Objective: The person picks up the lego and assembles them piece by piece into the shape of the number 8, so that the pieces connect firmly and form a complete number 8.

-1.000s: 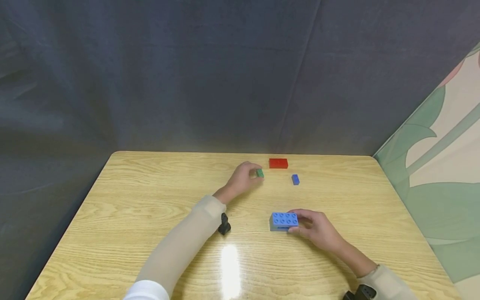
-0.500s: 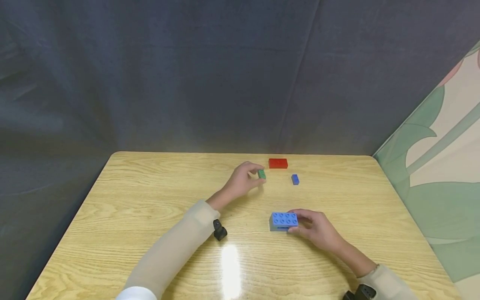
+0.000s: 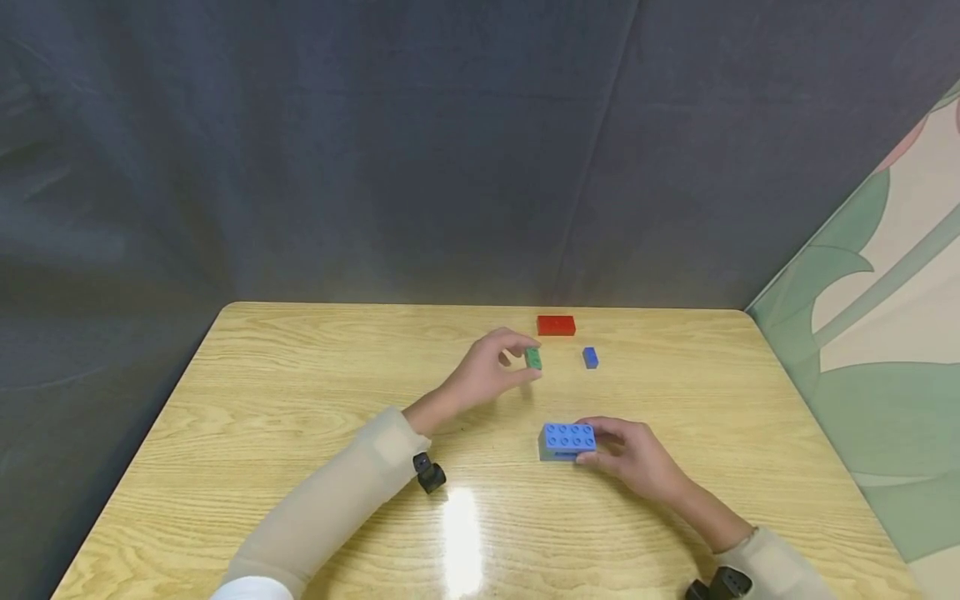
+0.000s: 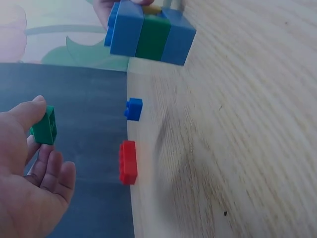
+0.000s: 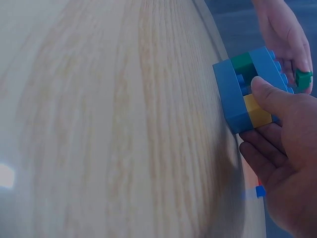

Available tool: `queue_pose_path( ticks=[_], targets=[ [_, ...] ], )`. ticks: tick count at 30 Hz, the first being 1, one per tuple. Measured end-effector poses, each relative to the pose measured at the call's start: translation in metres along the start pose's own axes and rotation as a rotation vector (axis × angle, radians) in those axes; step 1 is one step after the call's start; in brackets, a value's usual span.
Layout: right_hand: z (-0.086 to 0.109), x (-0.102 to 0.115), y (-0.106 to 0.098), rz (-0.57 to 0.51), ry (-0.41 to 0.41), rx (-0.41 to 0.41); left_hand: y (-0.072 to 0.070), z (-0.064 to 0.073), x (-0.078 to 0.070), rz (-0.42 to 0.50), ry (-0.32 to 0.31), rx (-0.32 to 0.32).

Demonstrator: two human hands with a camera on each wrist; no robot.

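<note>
My left hand (image 3: 487, 371) pinches a small green building brick (image 3: 533, 359) between thumb and fingers, above the table and apart from the other bricks. My right hand (image 3: 637, 462) grips the right end of a brick stack (image 3: 567, 442) with thumb and fingers. In the right wrist view the stack has a blue bottom brick (image 5: 229, 96), a middle layer with a green brick (image 5: 242, 62) and a yellow brick (image 5: 257, 110) with a gap between them, and a blue studded brick (image 5: 267, 64) on top. The left wrist view shows the stack's green end of the middle layer.
A red brick (image 3: 556, 326) lies near the far edge of the wooden table (image 3: 300, 358). Closer in and to its right sits a small blue brick (image 3: 591, 358). Behind the table hangs a dark curtain (image 3: 420, 167); a patterned wall (image 3: 885, 400) stands on the right.
The left hand has carried the green brick a little to the right and nearer to the body. The right hand and the stack have stayed in place.
</note>
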State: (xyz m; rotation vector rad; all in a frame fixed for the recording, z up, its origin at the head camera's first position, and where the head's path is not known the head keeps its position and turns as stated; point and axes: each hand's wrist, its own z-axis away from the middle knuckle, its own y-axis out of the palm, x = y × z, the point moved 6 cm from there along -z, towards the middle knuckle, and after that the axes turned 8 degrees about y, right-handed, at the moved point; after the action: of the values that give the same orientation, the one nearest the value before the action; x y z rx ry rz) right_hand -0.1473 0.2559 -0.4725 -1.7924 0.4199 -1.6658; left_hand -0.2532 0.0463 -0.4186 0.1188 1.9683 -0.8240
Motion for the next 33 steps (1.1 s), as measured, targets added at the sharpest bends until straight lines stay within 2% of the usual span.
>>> queue_pose_path(
  ticks=[10,20,28,33],
  targets=[
    [-0.001,0.0,0.0,-0.004,-0.009,0.004,0.009,0.009,-0.017,0.026,0.038,0.05],
    [-0.001,-0.001,0.0,-0.034,-0.011,0.02,0.02,0.02,-0.028,0.044,0.039,0.116],
    [-0.001,0.0,0.0,-0.021,-0.018,0.011,0.028,0.03,-0.032,0.054,0.028,0.142],
    [-0.001,-0.001,-0.001,-0.031,-0.025,0.01,0.036,0.037,-0.029,0.064,0.006,0.152]
  ],
)
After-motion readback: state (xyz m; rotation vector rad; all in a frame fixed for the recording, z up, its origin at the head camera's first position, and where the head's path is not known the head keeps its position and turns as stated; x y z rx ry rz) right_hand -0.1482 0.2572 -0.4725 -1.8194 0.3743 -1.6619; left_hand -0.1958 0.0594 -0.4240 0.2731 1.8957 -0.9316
